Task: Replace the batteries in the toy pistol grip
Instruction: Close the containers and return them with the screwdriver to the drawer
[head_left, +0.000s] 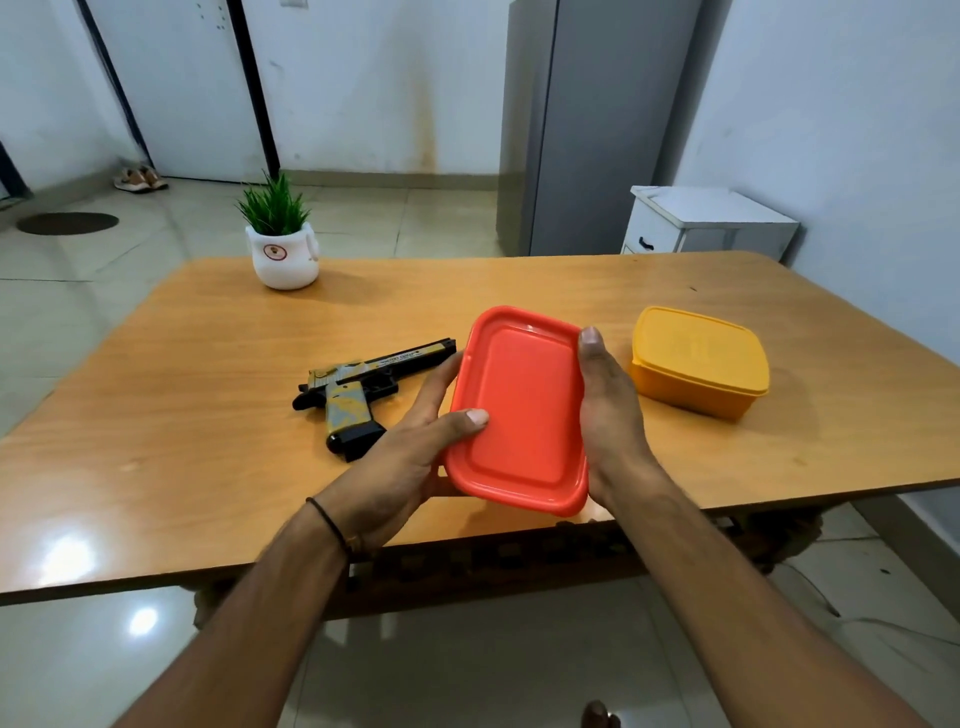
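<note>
Left hand (410, 441) and right hand (608, 410) both clasp the lidded red rectangular plastic box (519, 410), tilted over the wooden worktop (208, 441); camo-and-black plastic toy pistol (358, 395) lies flat just left, untouched, probably light, rigid and slick, so take it by the grip.

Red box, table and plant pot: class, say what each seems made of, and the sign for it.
Red box: likely plastic, smooth semi-gloss, moulded rim.
Table: wood or wood-look laminate, grain lines, slight sheen.
Plant pot: probably glazed ceramic, white, glossy; perhaps plastic.
</note>
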